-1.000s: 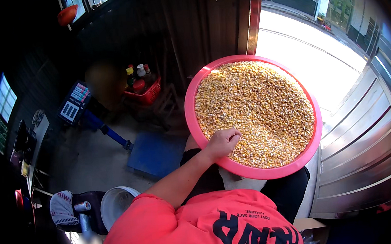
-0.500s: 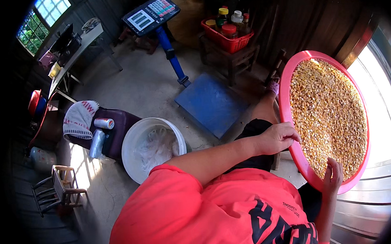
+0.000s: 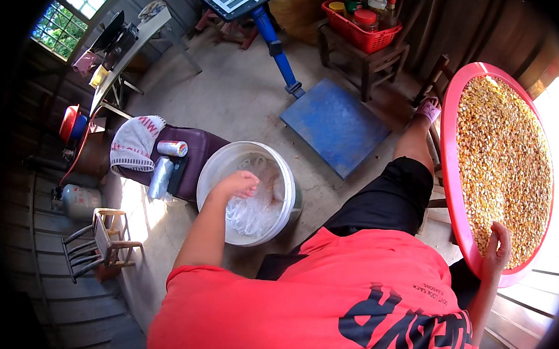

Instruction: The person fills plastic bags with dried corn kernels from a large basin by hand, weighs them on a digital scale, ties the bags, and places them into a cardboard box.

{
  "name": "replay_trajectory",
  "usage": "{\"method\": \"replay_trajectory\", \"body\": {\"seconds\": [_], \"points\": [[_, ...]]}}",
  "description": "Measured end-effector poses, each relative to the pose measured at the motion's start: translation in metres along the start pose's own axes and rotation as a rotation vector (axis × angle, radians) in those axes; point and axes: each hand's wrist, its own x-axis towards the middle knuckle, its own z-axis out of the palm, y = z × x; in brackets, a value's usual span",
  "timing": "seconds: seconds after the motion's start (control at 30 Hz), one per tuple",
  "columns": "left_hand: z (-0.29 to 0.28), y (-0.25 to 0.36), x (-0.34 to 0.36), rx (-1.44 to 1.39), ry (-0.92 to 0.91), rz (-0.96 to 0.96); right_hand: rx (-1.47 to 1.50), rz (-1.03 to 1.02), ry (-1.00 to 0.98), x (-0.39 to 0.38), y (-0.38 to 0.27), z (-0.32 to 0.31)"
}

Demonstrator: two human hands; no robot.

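My left hand [image 3: 241,184] is over a white bucket [image 3: 207,178], its fingers curled together. What they hold, if anything, is too small to make out. Crumpled clear plastic bags [image 3: 250,215] lie inside the bucket, partly hidden by the hand. To the right, a wide round pink tray [image 3: 455,184] holds a thick layer of yellow corn kernels [image 3: 503,163]. My right hand [image 3: 497,246] rests at the tray's near rim beside the kernels, fingers stretched up and slightly bent, with nothing visible in them.
A blue platform scale [image 3: 337,127] stands ahead. Behind it, a red basket [image 3: 373,40] of jars sits on a wooden stool. Left of the bucket, a dark purple case [image 3: 205,143] carries a towel [image 3: 135,143] and plastic rolls [image 3: 161,175]. A small wooden chair [image 3: 106,243] stands at far left.
My left hand has left the tray's rim and swung left to above the bucket. My right hand stays by the tray. The whole view has shifted, with the scale and bucket now farther right.
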Motion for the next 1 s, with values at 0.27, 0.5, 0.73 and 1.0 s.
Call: {"method": "replay_trajectory", "body": {"seconds": [0.27, 0.5, 0.73, 1.0], "points": [[0.020, -0.097, 0.023, 0.565, 0.613, 0.021, 0.046, 0.032, -0.012, -0.003, 0.005, 0.001], [0.019, -0.123, 0.043, 0.457, 0.361, -0.117, 0.055, 0.052, -0.019, -0.005, 0.012, 0.003], [0.034, -0.110, 0.061, 0.652, 0.511, 0.060, 0.016, 0.085, -0.034, -0.004, 0.000, 0.003], [0.050, -0.120, 0.103, 0.396, 0.585, 0.006, 0.018, 0.104, -0.033, -0.002, 0.001, 0.002]]}}
